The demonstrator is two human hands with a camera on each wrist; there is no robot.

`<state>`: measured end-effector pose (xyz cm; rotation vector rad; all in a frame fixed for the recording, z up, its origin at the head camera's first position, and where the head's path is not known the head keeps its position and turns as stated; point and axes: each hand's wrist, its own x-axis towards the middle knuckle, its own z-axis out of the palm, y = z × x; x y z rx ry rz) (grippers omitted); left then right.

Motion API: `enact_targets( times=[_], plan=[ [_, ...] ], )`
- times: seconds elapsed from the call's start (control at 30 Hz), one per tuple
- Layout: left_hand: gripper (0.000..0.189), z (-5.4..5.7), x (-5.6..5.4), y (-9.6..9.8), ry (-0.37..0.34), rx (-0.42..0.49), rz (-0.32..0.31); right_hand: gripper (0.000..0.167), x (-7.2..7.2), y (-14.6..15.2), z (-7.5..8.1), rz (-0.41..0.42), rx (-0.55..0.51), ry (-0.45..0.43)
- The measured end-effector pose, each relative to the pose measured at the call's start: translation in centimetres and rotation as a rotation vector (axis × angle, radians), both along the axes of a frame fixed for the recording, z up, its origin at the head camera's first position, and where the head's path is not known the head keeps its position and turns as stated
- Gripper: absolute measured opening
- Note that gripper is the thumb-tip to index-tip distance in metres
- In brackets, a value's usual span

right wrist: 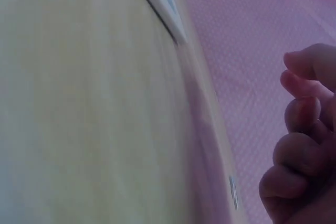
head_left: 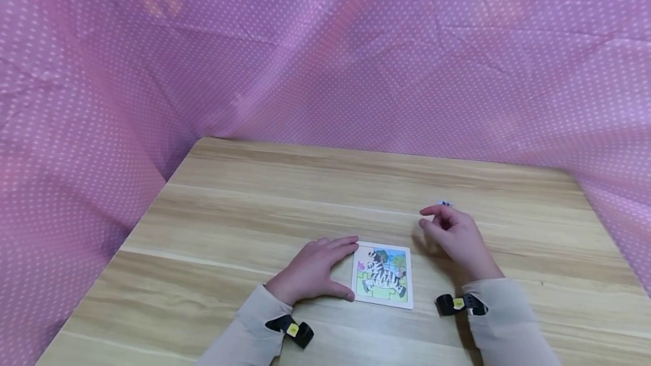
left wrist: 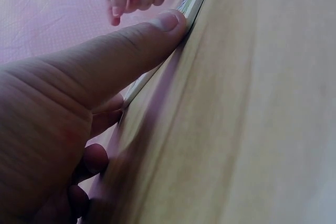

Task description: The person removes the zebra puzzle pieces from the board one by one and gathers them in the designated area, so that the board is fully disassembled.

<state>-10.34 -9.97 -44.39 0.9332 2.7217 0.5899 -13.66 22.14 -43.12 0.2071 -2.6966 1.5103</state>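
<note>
A square jigsaw puzzle (head_left: 382, 275) with a zebra picture and a white frame lies flat on the table. My left hand (head_left: 321, 269) holds its left side, thumb at the near corner and index finger at the far one. In the left wrist view, the thumb (left wrist: 126, 51) presses along the frame's edge. To the right of the puzzle, my right hand (head_left: 456, 237) hovers over the table, fingers loosely bent, thumb and index apart with nothing between them. Just beyond its knuckles lies a small blue and black piece (head_left: 445, 203), partly hidden by the hand.
The wood-grain table (head_left: 244, 208) stretches out on all sides of the puzzle. Pink dotted cloth (head_left: 325, 72) hangs behind it and at both sides. Each wrist wears a black strap (head_left: 460, 303) over a light sleeve.
</note>
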Motion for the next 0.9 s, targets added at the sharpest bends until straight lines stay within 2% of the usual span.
enact_targets(
  times=[0.27, 0.43, 0.63, 0.73, 0.9],
  plan=[
    [0.099, 0.1, 0.2, -0.1, -0.008, 0.001, 0.001, 0.028, 0.9, -2.5, 0.4, 0.171, 0.078, -0.090],
    [0.099, 0.2, 0.2, 0.0, -0.021, 0.000, 0.008, 0.028, 1.1, -3.6, 0.4, 0.245, 0.128, -0.158],
    [0.099, 0.2, 0.1, 0.0, -0.010, -0.004, 0.003, 0.026, 1.4, -4.6, 0.1, 0.301, 0.116, -0.167],
    [0.099, 0.2, 0.1, 0.0, -0.004, 0.000, -0.001, 0.024, 1.6, -5.2, 0.1, 0.333, 0.148, -0.175],
    [0.099, 0.2, 0.1, 0.0, -0.004, 0.006, -0.003, 0.022, 2.0, -6.4, 0.3, 0.404, 0.242, -0.112]
  ],
)
